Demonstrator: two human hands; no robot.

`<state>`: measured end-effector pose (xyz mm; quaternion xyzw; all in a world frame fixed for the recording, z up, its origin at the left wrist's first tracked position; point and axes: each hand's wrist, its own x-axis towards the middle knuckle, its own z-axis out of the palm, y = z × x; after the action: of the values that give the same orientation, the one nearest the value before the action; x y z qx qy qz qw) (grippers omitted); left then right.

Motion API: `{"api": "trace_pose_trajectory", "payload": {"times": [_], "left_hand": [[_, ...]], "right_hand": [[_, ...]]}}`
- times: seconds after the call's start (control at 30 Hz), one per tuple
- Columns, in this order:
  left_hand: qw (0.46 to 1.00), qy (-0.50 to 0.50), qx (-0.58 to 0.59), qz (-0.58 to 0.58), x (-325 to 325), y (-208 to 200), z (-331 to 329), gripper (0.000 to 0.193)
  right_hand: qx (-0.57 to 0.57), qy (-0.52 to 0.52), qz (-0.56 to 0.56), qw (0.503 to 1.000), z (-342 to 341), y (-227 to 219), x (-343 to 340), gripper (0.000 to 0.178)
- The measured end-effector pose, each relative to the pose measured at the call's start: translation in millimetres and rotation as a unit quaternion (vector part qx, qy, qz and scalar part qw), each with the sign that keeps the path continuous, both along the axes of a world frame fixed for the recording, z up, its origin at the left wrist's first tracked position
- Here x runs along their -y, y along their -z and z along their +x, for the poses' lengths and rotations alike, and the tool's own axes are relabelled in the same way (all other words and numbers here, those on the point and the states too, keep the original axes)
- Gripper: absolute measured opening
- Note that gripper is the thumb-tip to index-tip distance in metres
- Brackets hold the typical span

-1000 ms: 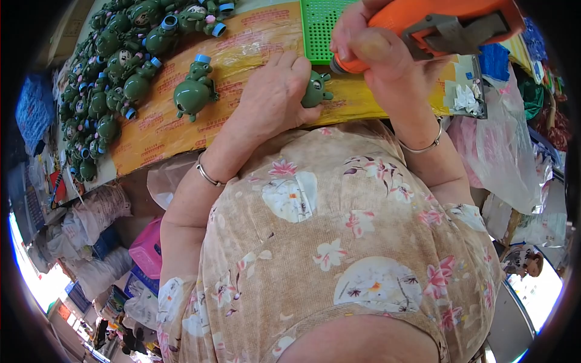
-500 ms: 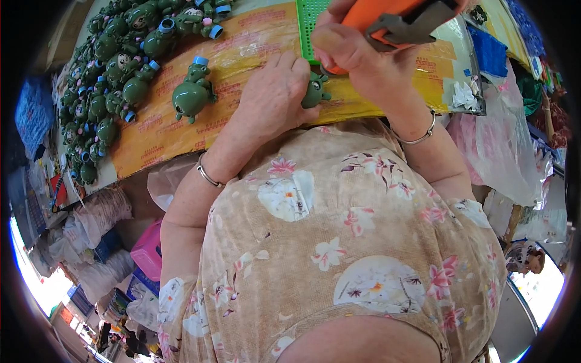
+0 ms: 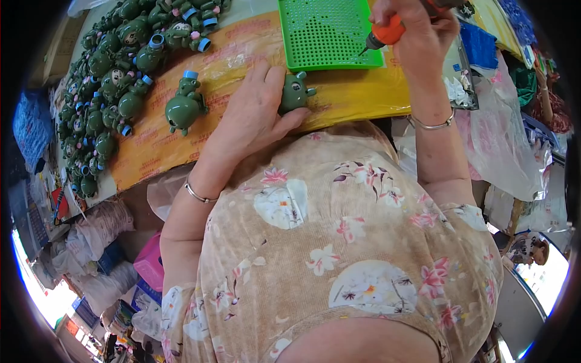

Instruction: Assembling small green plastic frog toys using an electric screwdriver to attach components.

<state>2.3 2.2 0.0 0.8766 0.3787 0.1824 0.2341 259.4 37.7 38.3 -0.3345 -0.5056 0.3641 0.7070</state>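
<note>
My left hand (image 3: 257,109) is closed around a glossy dark green toy figure (image 3: 295,92) lying on the yellow-taped work surface; its rounded end and small knobs show past my fingers. My right hand (image 3: 417,33) grips an orange and black power screwdriver (image 3: 389,32). Its thin bit points down over the right side of a bright green perforated tray (image 3: 334,68), close to the tray's floor. Whether the bit touches anything there is too small to tell. Another green toy figure (image 3: 185,110) with a light blue cap lies alone, left of my left hand.
A big heap of similar green figures (image 3: 115,85) covers the table's far left. To the right are crumpled white paper (image 3: 458,92), a blue bag (image 3: 481,45) and clear plastic bags (image 3: 502,127). A pink container (image 3: 149,261) stands below the table at left.
My right hand has moved the screwdriver away from the held figure, to the right and over the green tray. My left hand has shifted slightly left and down, still on the figure.
</note>
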Motion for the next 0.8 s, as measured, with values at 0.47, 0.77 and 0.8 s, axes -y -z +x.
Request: {"api": "trace_pose_trajectory", "payload": {"times": [0.47,0.77,0.8], "left_hand": [[0.999,-0.032,0.003,0.018,0.7,7.9,8.8,0.052],[0.999,-0.034,0.004,0.024,1.8,7.4,9.3,0.053],[0.999,-0.036,0.002,0.022,1.9,7.4,9.3,0.053]], "right_hand": [[-0.005,-0.003,0.011,1.000,-1.0,22.1,-6.1,0.024],[0.014,-0.007,0.049,0.999,-5.5,14.2,-1.2,0.020],[0.029,-0.001,0.015,0.999,-3.0,16.0,-0.3,0.021]]}}
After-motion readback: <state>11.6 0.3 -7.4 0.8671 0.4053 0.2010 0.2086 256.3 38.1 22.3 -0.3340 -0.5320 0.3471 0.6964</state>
